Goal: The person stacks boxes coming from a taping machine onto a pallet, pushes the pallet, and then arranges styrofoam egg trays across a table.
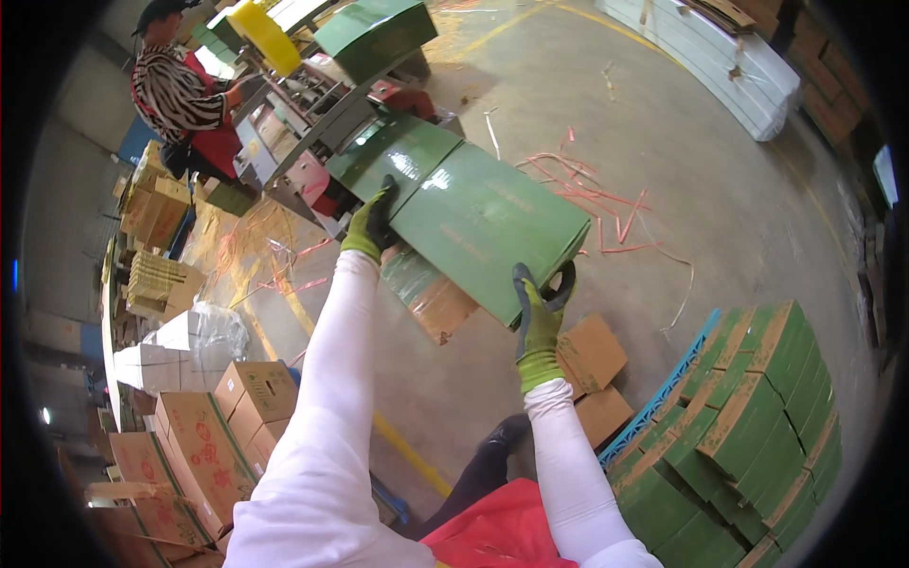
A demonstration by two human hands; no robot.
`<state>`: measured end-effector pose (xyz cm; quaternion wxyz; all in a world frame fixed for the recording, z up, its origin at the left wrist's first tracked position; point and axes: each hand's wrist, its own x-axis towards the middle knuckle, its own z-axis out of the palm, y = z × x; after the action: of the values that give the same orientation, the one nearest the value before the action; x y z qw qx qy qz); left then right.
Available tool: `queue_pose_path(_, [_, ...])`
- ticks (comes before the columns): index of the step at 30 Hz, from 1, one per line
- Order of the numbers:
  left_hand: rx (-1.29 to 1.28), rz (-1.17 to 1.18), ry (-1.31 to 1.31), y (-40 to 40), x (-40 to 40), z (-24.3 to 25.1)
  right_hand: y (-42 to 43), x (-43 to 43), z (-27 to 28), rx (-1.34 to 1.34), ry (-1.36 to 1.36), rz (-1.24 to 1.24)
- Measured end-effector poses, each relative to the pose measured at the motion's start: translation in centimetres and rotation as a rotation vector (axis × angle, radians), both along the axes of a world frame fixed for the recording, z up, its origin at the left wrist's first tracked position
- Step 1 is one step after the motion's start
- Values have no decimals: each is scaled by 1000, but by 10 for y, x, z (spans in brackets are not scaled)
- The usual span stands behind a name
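A green cardboard carton (490,224) with a glossy taped top lies flat in front of me, its near end held in my hands. My left hand (373,219), in a green and dark grey work glove, holds its left side close to the seam with a second green carton (401,153). At the near right corner my gloved right hand (543,309) grips the end, fingers spread around the corner. The far carton rests at the outlet of a metal carton-sealing machine (295,135). The undersides of both cartons are hidden.
Green cartons (746,426) are stacked on a blue pallet (660,387) at lower right. Brown boxes (593,355) sit near my foot. More cartons (202,454) stand at left. Loose strapping (589,188) litters the floor. A co-worker (177,99) stands by the machine.
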<state>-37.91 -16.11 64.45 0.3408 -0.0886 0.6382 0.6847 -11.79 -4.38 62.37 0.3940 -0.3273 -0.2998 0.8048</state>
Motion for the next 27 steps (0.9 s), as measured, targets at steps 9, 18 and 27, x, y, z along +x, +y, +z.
queue_pose_path(9, [227,-300,-293,-58,182,-49,3,212,25,10,-310,110])
queue_pose_path(18, [-180,-873,-118,-5,497,74,-180,548,69,-325,-332,-367])
queue_pose_path(27, [249,-1303,-39,84,897,21,-279,805,40,-252,-65,-1278])
